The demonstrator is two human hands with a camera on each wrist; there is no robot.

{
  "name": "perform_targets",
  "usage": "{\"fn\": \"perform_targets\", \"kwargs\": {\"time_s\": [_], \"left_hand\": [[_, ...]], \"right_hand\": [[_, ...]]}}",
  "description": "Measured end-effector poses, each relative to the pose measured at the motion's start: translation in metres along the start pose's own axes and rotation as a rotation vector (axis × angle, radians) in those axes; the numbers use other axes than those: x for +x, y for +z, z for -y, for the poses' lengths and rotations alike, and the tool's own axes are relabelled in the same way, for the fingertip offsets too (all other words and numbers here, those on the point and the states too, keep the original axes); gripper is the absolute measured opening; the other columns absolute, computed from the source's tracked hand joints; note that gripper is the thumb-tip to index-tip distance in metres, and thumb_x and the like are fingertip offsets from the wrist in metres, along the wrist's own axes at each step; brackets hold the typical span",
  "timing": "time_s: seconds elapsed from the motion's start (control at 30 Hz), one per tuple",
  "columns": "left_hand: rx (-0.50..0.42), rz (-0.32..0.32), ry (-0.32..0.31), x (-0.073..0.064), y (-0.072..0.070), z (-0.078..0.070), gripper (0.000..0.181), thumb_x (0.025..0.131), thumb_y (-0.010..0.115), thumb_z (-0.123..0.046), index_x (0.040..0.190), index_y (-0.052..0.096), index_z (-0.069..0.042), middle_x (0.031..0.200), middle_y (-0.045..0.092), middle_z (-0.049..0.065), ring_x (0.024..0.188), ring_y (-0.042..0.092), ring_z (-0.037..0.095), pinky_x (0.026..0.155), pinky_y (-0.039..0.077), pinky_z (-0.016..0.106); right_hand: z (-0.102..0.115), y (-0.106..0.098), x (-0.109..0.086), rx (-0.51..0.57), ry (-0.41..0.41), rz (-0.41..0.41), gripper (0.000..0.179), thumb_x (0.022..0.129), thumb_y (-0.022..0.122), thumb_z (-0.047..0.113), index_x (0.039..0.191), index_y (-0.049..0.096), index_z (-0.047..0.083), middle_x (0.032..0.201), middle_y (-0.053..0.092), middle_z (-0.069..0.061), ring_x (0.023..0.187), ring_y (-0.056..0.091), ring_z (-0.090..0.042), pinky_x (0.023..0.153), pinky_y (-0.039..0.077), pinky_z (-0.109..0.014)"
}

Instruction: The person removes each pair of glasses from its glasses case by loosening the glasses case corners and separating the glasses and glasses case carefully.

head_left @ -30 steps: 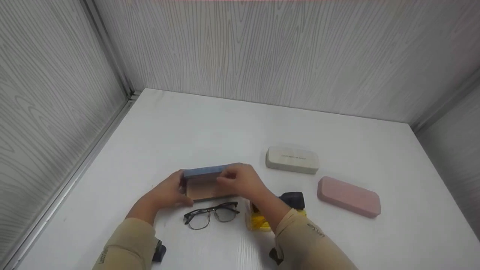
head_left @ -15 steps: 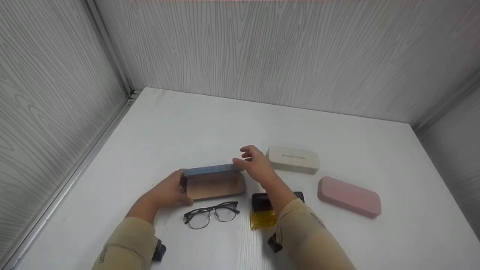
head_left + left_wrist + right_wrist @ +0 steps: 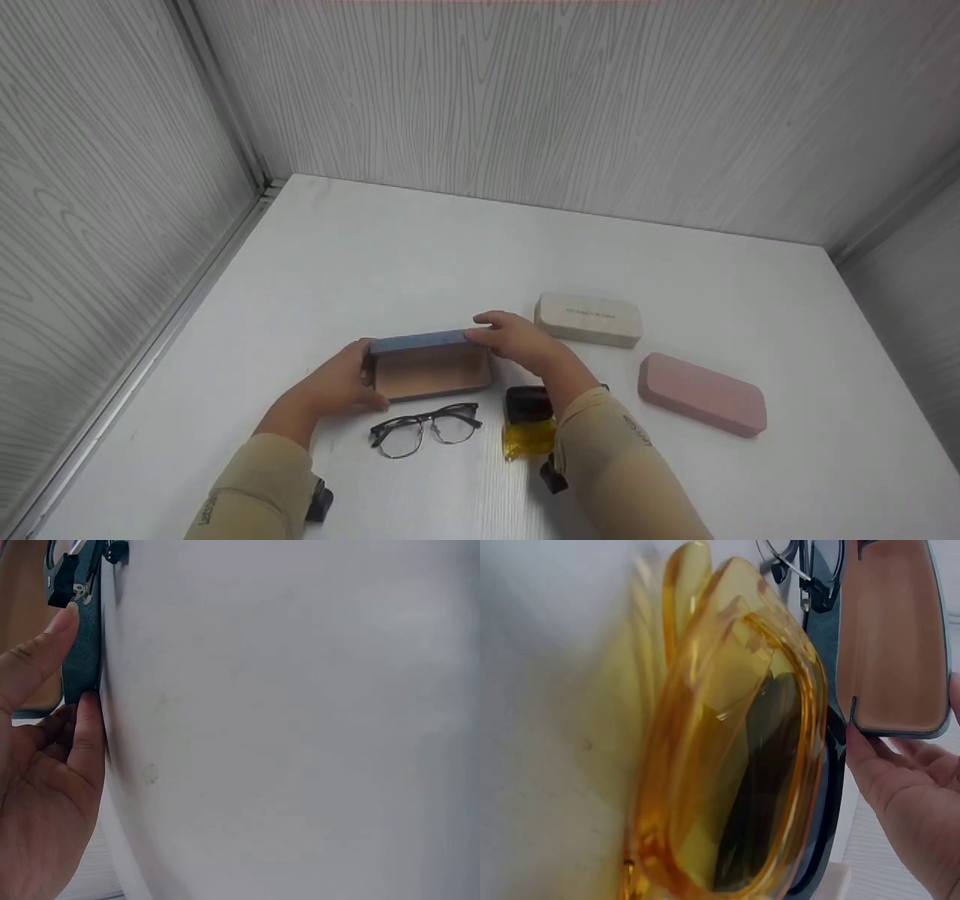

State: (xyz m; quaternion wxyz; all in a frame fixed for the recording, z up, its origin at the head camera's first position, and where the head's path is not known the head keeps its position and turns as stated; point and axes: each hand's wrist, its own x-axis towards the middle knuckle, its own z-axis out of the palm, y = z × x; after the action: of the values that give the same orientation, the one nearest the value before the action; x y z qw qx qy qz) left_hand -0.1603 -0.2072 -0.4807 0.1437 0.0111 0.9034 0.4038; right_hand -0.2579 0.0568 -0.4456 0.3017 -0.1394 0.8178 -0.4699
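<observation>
A blue glasses case [image 3: 417,343] with a brown lining stands part open, its lid raised. My left hand [image 3: 330,382] grips its left end, with the thumb near the front edge; the left wrist view shows that thumb [image 3: 45,649] beside the front wall. At the right end, my right hand [image 3: 517,341] holds the lid's corner, and some of its fingers are hidden behind the lid. Unfolded black half-rim eyeglasses [image 3: 432,415] lie just in front of the case. Yellow-framed sunglasses [image 3: 529,441] and black sunglasses [image 3: 527,405] lie below the right wrist, partly covered by it.
Behind the right hand lies a cream glasses case [image 3: 589,320] with lettering on top. A pink glasses case [image 3: 703,395] lies farther right. Both look shut. Wood-grain panels [image 3: 510,97] enclose the white table [image 3: 390,240] at the back and sides.
My right hand has left the inside of the case, lifted above the lid's right end, then come down onto its corner. The left hand keeps its hold.
</observation>
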Motion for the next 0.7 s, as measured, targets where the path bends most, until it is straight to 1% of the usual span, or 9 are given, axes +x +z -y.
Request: {"fn": "perform_targets", "kwargs": {"time_s": [0.07,0.17,0.27,0.33,0.4,0.5,0.63,0.7], "left_hand": [[-0.004,-0.002,0.0,-0.0002,0.0004,0.0003,0.103,0.064,0.083,-0.021,0.142,0.019,0.001,0.143,0.029,0.021,0.132,0.028,0.035,0.109,0.022,0.045],[0.003,-0.001,-0.001,-0.0019,0.0005,-0.0001,0.107,0.065,0.082,-0.019,0.145,0.012,-0.004,0.147,0.023,0.02,0.135,0.022,0.035,0.11,0.02,0.045],[-0.035,0.012,0.01,-0.0033,0.001,0.0,0.11,0.067,0.081,-0.014,0.147,0.005,-0.008,0.148,0.018,0.02,0.133,0.025,0.035,0.107,0.027,0.043],[-0.072,0.012,0.022,-0.0038,0.0018,0.0004,0.107,0.067,0.08,-0.009,0.146,0.009,-0.009,0.146,0.022,0.019,0.131,0.031,0.034,0.104,0.033,0.04],[-0.106,0.008,0.04,-0.0035,0.0031,0.0016,0.1,0.067,0.08,-0.006,0.144,0.016,-0.006,0.142,0.029,0.018,0.127,0.037,0.033,0.1,0.038,0.038],[-0.093,-0.015,0.045,-0.0028,0.0041,0.0032,0.091,0.066,0.08,-0.006,0.139,0.025,-0.005,0.138,0.036,0.014,0.127,0.037,0.03,0.101,0.038,0.038],[-0.075,-0.018,0.037,-0.0031,0.0044,0.0028,0.092,0.066,0.079,-0.006,0.14,0.024,-0.006,0.139,0.035,0.013,0.127,0.037,0.03,0.101,0.037,0.038],[-0.077,-0.016,0.044,-0.004,0.0039,0.0018,0.094,0.066,0.079,-0.006,0.141,0.023,-0.005,0.14,0.034,0.014,0.127,0.038,0.031,0.101,0.038,0.039]], "right_hand": [[-0.0012,0.0002,0.0006,-0.012,0.0,0.024,0.061,0.087,0.059,0.04,0.137,0.041,0.009,0.135,0.044,-0.007,0.123,0.043,-0.021,0.101,0.038,-0.036],[-0.0028,0.0006,0.0006,-0.054,-0.001,0.026,0.061,0.086,0.057,0.044,0.136,0.043,0.012,0.135,0.045,-0.005,0.122,0.044,-0.021,0.101,0.039,-0.038],[-0.0032,0.0002,0.0,-0.119,0.001,0.006,0.06,0.085,0.057,0.048,0.135,0.045,0.016,0.136,0.044,-0.003,0.124,0.042,-0.021,0.101,0.037,-0.04],[-0.0031,-0.0006,-0.0008,-0.16,-0.004,-0.005,0.06,0.084,0.057,0.05,0.133,0.048,0.017,0.136,0.045,-0.003,0.124,0.041,-0.022,0.102,0.037,-0.042],[-0.0035,-0.0018,-0.0014,-0.193,-0.01,-0.007,0.059,0.083,0.058,0.05,0.132,0.05,0.017,0.135,0.045,-0.003,0.125,0.04,-0.022,0.102,0.036,-0.043],[-0.0056,-0.0032,-0.0015,-0.201,-0.019,0.0,0.06,0.081,0.061,0.05,0.131,0.051,0.016,0.134,0.047,-0.004,0.124,0.041,-0.022,0.102,0.036,-0.044],[-0.0087,-0.0036,-0.0011,-0.211,-0.029,-0.005,0.059,0.08,0.065,0.047,0.129,0.053,0.017,0.133,0.049,-0.004,0.124,0.041,-0.022,0.102,0.035,-0.044],[-0.0091,-0.0035,-0.0011,-0.221,-0.035,-0.012,0.058,0.079,0.066,0.044,0.129,0.054,0.018,0.131,0.05,-0.004,0.123,0.043,-0.022,0.102,0.036,-0.043]]}}
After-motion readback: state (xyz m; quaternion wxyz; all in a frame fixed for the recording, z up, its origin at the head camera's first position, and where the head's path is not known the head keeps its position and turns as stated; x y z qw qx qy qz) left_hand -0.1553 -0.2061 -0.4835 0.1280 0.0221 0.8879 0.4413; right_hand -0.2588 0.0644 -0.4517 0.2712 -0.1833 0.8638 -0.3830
